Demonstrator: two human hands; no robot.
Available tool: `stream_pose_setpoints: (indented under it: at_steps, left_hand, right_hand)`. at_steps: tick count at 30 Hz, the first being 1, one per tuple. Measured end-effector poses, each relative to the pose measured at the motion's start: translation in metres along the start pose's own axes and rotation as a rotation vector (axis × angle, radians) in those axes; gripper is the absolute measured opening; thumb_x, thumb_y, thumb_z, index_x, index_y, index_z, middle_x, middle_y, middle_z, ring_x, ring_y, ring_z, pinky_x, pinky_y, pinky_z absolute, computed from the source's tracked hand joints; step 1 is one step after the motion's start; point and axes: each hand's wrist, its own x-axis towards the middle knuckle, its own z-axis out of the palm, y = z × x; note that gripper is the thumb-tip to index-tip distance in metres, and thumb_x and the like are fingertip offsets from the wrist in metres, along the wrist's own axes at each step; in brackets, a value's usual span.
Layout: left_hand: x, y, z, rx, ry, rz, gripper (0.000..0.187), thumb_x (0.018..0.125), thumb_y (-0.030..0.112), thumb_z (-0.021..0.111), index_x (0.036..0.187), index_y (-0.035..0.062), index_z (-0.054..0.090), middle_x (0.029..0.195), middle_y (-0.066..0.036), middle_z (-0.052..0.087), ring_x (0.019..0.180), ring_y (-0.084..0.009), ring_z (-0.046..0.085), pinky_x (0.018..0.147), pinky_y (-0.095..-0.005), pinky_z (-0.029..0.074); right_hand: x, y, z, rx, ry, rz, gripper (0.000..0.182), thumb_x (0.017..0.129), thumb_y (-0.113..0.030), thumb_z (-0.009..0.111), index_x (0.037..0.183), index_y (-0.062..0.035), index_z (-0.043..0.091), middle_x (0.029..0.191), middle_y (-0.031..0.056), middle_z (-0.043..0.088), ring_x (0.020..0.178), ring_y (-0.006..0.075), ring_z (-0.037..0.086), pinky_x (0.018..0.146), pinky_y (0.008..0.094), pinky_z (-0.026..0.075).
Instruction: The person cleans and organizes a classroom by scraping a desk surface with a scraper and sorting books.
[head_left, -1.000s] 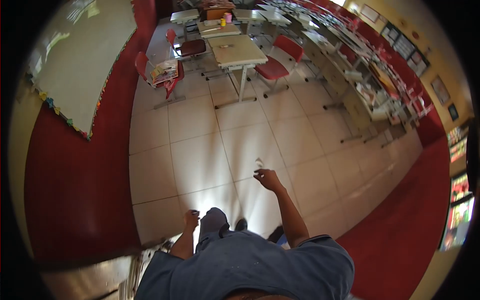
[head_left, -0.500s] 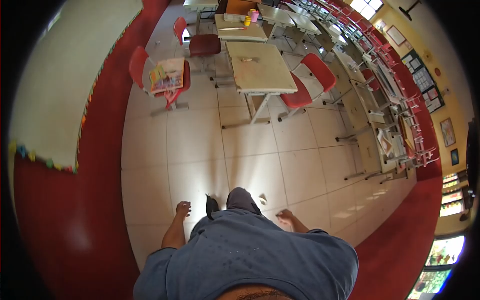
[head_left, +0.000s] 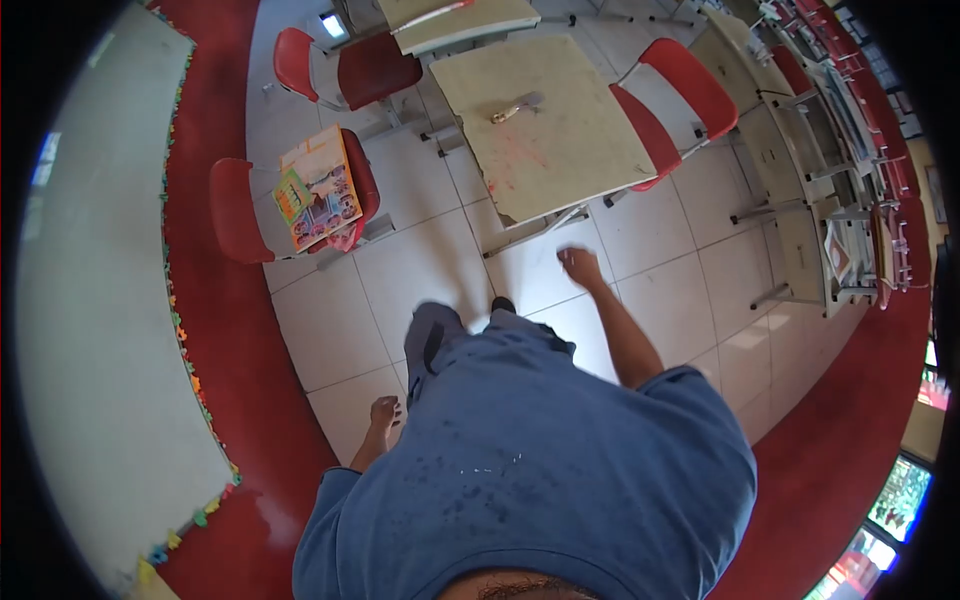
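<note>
Right hand (head_left: 580, 266) out toward the worktop (head_left: 545, 125), left hand (head_left: 385, 412) low at the side.
Right fingers curl together, holding nothing visible, just below the worktop's near edge; a tool (head_left: 515, 108) lies on top. Left fingers hang loosely together, empty.

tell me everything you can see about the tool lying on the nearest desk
The tool lies flat near the middle of the desk, slanted to its edges. It looks like a small scraper or similar: a pale yellowish handle at the lower-left end and a grey, metal-looking part at the upper-right end. Its exact kind is too small to tell. Nothing else touches it. Faint reddish stains mark the worn beige desktop just below it. The right hand is off the desk, well short of it.
</note>
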Motion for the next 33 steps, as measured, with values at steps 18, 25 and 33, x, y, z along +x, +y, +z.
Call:
stream_pose_setpoints:
  at_steps: [18,25,33]
  left_hand:
    - [0.389,0.565,-0.279,0.317,0.132,0.467,0.039,0.088,0.032,0.067,0.114,0.0034,0.064,0.094,-0.015,0.071,0.084,-0.0249,0.07,0.075,-0.0355,0.054]
    - [0.468,0.73,-0.265,0.296,0.074,0.788,0.037,0.088,0.028,0.068,0.115,0.0028,0.064,0.097,-0.015,0.071,0.093,-0.0237,0.069,0.082,-0.0339,0.053]
    - [0.54,0.879,-0.246,0.713,-0.401,0.902,0.042,0.087,0.031,0.068,0.115,-0.0008,0.063,0.113,-0.019,0.068,0.106,-0.0282,0.066,0.089,-0.0356,0.051]
  right_hand:
    - [0.359,-0.186,-0.034,0.568,0.417,0.643,0.025,0.094,-0.02,0.06,0.103,0.0005,0.07,0.085,0.0108,0.073,0.07,0.0166,0.07,0.062,0.0289,0.055]
    - [0.495,-0.182,-0.09,0.685,0.514,0.58,0.024,0.096,-0.019,0.059,0.107,-0.001,0.07,0.084,0.0098,0.072,0.07,0.0142,0.069,0.061,0.0276,0.054]
    - [0.633,-0.231,-0.166,0.892,0.538,0.397,0.024,0.095,-0.017,0.058,0.106,0.0006,0.069,0.086,0.0117,0.073,0.073,0.0166,0.071,0.063,0.0286,0.055]
